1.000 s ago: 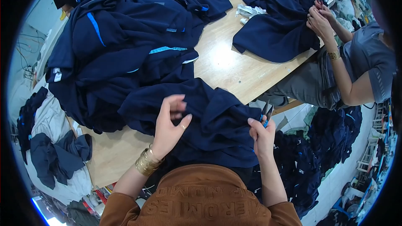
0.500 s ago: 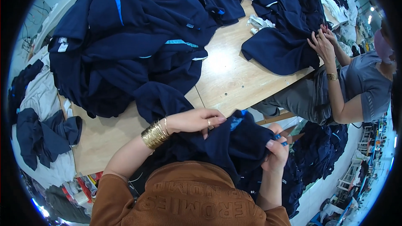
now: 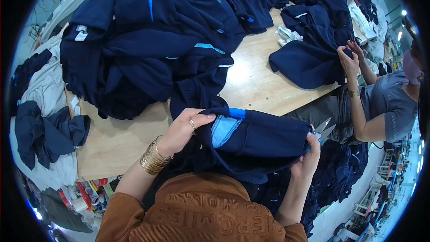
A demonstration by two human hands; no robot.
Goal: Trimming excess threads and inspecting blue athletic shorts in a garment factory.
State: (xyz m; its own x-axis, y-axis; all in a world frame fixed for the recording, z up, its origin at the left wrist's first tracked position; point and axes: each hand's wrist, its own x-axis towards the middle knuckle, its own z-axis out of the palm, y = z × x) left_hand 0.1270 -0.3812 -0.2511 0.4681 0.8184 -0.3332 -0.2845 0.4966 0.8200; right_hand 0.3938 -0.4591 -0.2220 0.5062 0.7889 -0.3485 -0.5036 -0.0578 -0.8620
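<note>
A navy garment (image 3: 275, 136) is stretched between my two hands in front of my body. My left hand (image 3: 180, 131) pinches its left end, beside a light blue inner panel (image 3: 225, 130) with a bright blue strip above it. At the other end, my right hand (image 3: 307, 156) grips the garment's edge and also holds blue-handled scissors (image 3: 328, 130). The blades point up and away to the right, spread apart, with no cloth seen between them. Part of the garment hangs toward my lap, and its lower folds are hard to make out.
A big heap of navy garments (image 3: 134, 58) covers the left of the wooden table (image 3: 251, 85). Across on the right, a co-worker's hands (image 3: 349, 60) handle another navy garment (image 3: 309, 65). More navy clothes (image 3: 336, 175) are piled low at the right. White cloth (image 3: 45, 89) lies far left.
My hands have moved apart and pulled the bunched garment out flat, exposing more of its light blue panel. My right hand has moved slightly up and right with the scissors.
</note>
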